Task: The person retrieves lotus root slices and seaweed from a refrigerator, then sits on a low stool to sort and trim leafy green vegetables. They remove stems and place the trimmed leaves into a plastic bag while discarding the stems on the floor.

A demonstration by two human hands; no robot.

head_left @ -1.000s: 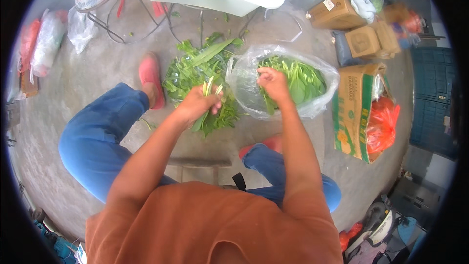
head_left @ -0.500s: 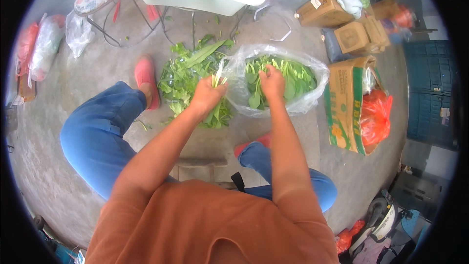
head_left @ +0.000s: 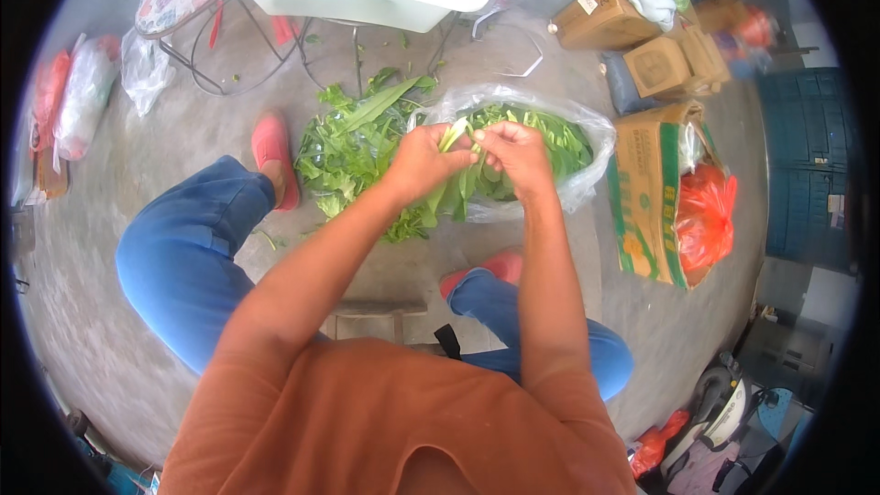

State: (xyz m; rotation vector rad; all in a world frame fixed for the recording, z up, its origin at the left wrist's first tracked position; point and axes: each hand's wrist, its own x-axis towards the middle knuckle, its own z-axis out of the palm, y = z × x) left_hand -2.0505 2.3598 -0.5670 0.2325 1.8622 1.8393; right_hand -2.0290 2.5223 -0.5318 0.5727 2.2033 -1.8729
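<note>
At the left side of the clear bag (head_left: 600, 142), we see leafy stems (head_left: 454, 136) gripped in the left hand (head_left: 424, 162) — pale ends angled toward the bag's far rim — the right hand (head_left: 521, 154) pinching them.

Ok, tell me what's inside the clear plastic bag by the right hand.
The clear plastic bag holds a heap of leafy greens, stems and broad leaves showing. The right hand hides part; the bag's bottom and anything under the top leaves cannot be seen.
</note>
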